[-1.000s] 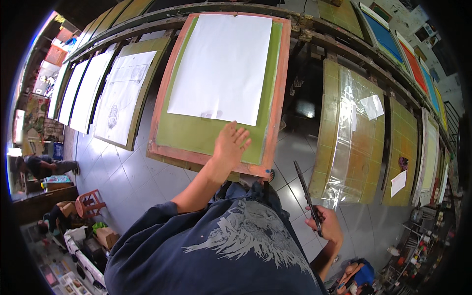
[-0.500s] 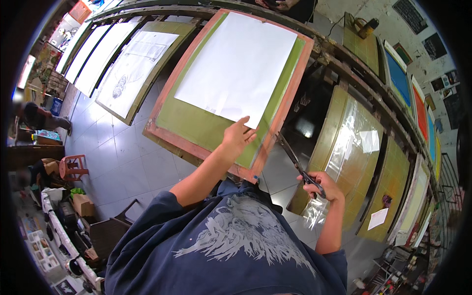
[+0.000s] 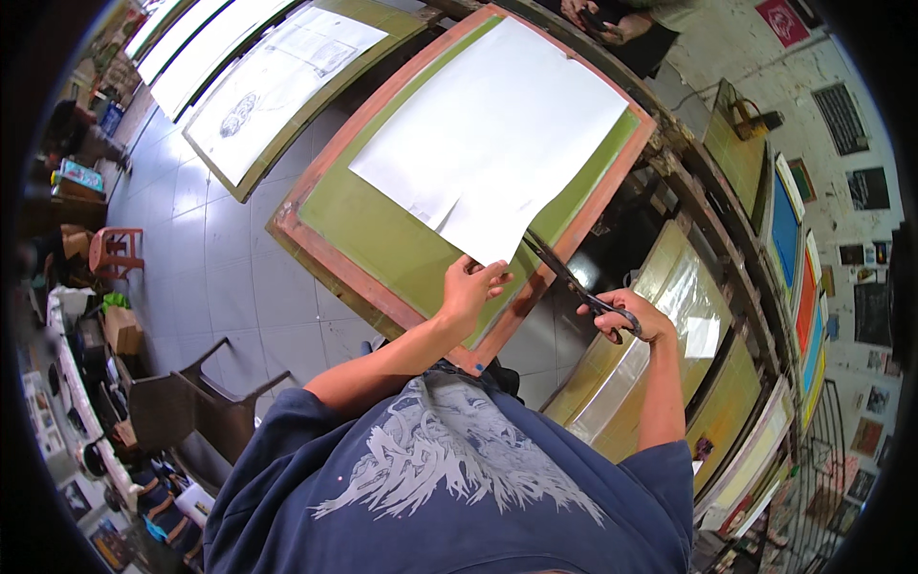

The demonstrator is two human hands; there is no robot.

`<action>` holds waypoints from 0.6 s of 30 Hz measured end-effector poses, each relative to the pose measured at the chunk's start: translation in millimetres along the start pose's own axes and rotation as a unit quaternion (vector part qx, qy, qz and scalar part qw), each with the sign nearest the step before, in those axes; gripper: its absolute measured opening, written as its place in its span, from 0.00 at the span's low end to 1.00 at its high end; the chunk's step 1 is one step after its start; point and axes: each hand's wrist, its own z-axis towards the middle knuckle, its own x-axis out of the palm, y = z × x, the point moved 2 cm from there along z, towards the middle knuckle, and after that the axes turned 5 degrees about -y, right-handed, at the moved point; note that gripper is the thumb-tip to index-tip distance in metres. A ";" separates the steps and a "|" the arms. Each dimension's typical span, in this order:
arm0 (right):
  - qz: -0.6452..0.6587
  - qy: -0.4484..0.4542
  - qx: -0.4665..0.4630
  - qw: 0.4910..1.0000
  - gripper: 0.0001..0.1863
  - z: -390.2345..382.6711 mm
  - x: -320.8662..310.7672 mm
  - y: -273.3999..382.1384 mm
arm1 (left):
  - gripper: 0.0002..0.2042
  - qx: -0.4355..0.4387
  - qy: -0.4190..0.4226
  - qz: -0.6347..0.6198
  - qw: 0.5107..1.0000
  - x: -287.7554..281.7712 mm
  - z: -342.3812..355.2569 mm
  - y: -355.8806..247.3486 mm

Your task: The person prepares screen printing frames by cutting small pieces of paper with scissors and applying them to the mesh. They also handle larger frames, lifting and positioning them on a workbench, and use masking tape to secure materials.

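Cannot tell pinch from mere touch in the left hand (image 3: 473, 290), at the near right corner of the white sheet (image 3: 497, 134); cannot place the tips of the scissors (image 3: 572, 283) exactly, lost against the sheet's right edge near that corner; cannot see the handles whole, partly covered by the right hand (image 3: 639, 319); cannot follow the near edge of the framed screen (image 3: 392, 239) behind the left forearm (image 3: 382, 364); cannot read the faint mark (image 3: 418, 211) along the sheet's near edge, too small; cannot identify the dark object in the co-worker's hands (image 3: 617, 27), beyond the screen's far right edge, cut off above by the picture's top; cannot make out the blurred person (image 3: 81, 134) at far left, nor the tiny wall pictures (image 3: 868, 189).
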 end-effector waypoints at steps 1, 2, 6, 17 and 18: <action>-0.008 0.013 -0.002 1.000 0.21 3.5 -6.0 5.8 | 0.14 0.007 -0.010 -0.002 1.000 1.8 1.4 0.1; -0.013 0.033 -0.008 0.999 0.21 5.6 -10.2 10.4 | 0.14 0.011 -0.023 -0.003 1.000 2.8 1.4 0.8; -0.054 0.036 0.050 0.997 0.21 -5.7 -28.2 15.6 | 0.13 0.019 -0.057 0.001 0.998 2.6 3.5 -3.4; -0.038 0.070 0.015 0.997 0.26 25.7 -53.2 7.4 | 0.13 0.045 -0.078 0.012 0.996 3.7 0.9 3.9; -0.037 0.084 0.003 0.996 0.26 29.3 -52.6 9.4 | 0.13 0.048 -0.080 0.013 0.996 4.0 1.4 3.9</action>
